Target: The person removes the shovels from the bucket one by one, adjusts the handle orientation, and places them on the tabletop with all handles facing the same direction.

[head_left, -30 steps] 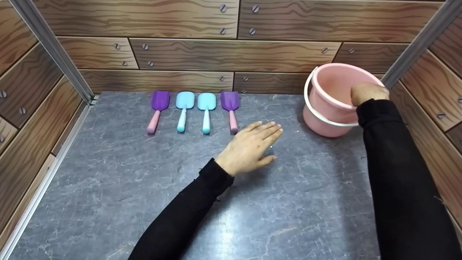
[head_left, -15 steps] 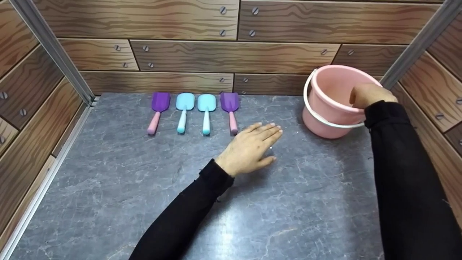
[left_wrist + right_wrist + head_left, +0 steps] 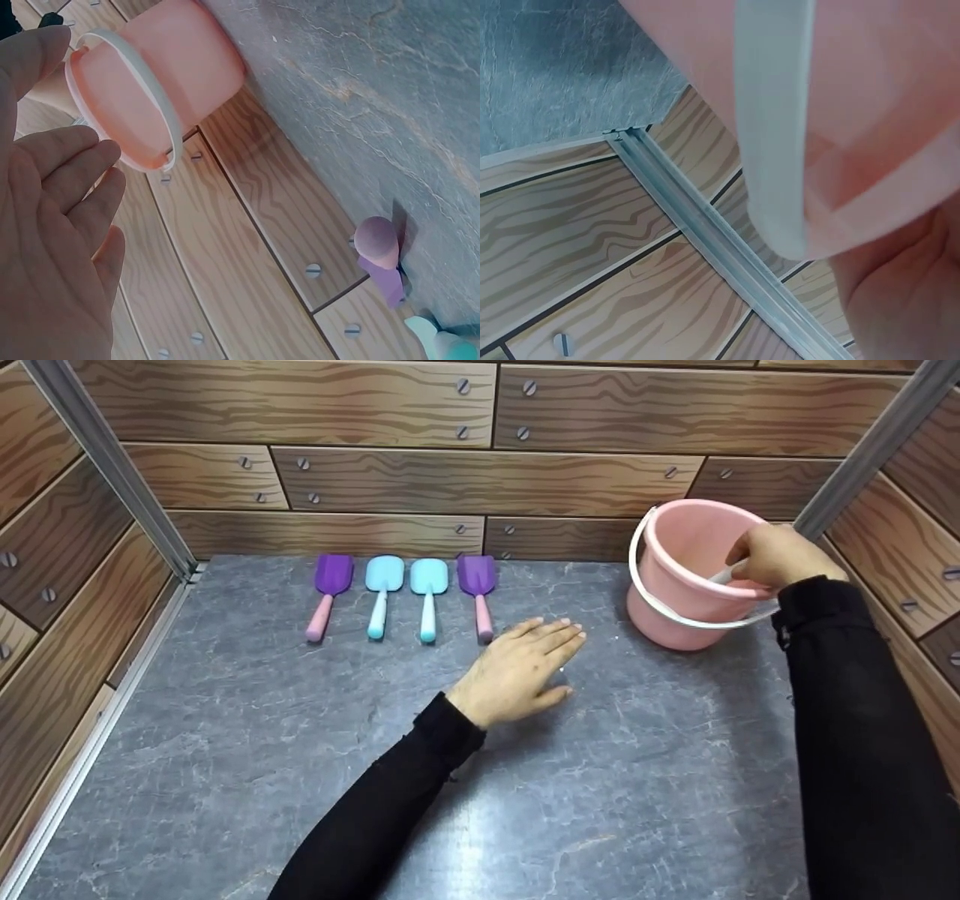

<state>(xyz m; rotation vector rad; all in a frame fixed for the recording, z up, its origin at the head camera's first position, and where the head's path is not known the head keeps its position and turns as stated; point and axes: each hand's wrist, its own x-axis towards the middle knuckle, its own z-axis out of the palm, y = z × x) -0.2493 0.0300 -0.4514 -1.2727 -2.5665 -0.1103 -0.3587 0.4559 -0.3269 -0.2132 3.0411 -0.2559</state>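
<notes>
A pink bucket (image 3: 675, 611) with a white carrying handle (image 3: 679, 615) stands at the right of the grey surface. My right hand (image 3: 787, 556) is over its right rim, fingers bent down inside and pinching a pale white, stick-like thing (image 3: 724, 574). The lower part of that thing is hidden in the bucket, so I cannot tell its kind. In the right wrist view, the bucket wall (image 3: 900, 82) covers most of the hand. My left hand (image 3: 517, 669) stays over the middle of the surface with straight fingers and thumb spread, holding nothing; its palm (image 3: 52, 240) shows in the left wrist view.
Toy shovels lie in a row near the back wall: a purple one with pink handle (image 3: 334, 577), two light blue shovels (image 3: 385, 574), and another purple one (image 3: 476, 576) close to my left fingertips. Wood-print walls (image 3: 375, 480) and metal corner posts (image 3: 862, 454) enclose the surface.
My right hand has shifted right and drawn back toward the bucket's rim, and the pale white thing in its fingers has come into sight. The left hand has stayed in place.
</notes>
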